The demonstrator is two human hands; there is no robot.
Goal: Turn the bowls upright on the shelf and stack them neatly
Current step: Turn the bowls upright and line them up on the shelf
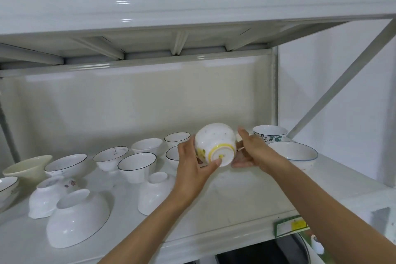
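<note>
A white bowl with a yellow ring around its foot point(215, 142) is held above the shelf point(235, 195), tipped so its base faces me. My left hand point(194, 163) grips its left side and foot. On the bowl's right side my right hand point(250, 150) holds it too. Several white bowls stand upright behind and to the left, among them a dark-rimmed one point(137, 166). Three white bowls lie upside down at the front: a large one point(78, 218), a small one point(46, 196) and one point(155, 193) under my left forearm.
A green-patterned bowl point(270, 134) and a wide blue-rimmed bowl point(293, 153) stand upright at the shelf's right end. A cream bowl point(26, 168) lies tilted at the far left. The upper shelf point(171, 10) hangs low overhead with metal pots on it.
</note>
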